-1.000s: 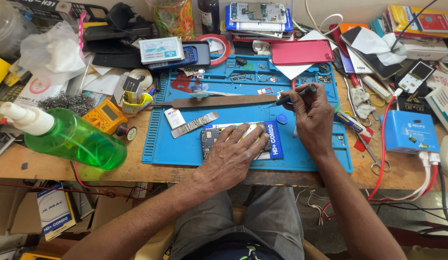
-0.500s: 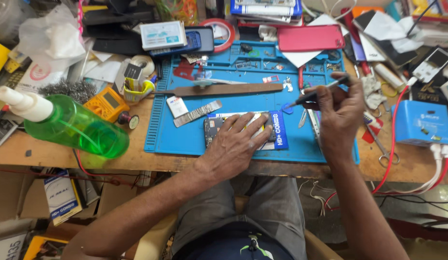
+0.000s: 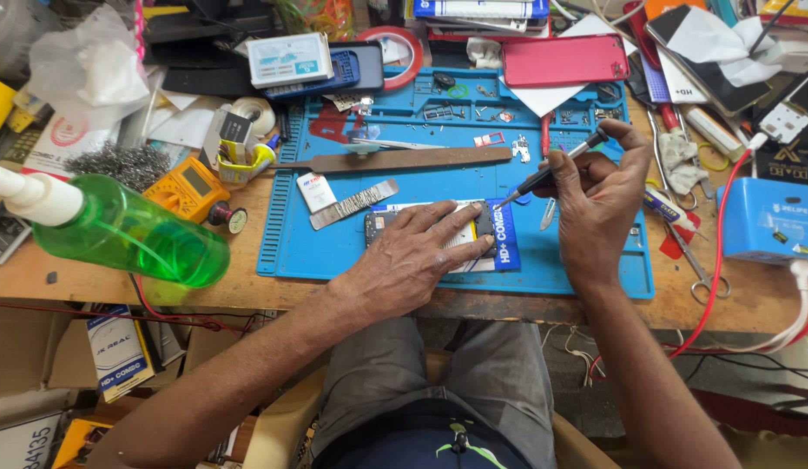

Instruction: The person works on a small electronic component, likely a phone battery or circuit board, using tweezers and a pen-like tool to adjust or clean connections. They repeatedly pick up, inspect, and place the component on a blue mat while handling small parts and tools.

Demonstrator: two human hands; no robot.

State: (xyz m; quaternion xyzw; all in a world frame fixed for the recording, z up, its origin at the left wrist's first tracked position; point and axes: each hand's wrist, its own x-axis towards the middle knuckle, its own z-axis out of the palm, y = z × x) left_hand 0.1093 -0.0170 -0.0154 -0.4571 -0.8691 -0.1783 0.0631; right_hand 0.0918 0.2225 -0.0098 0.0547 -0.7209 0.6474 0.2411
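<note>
Over phone [image 3: 473, 227], right hand [image 3: 595, 208] tilts screwdriver [image 3: 551, 172].

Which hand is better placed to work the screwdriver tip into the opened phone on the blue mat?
Right. The right hand already grips the screwdriver, with its tip at the top edge of the opened phone. The left hand lies flat across the phone, seemingly steadying it on the blue mat.
</note>
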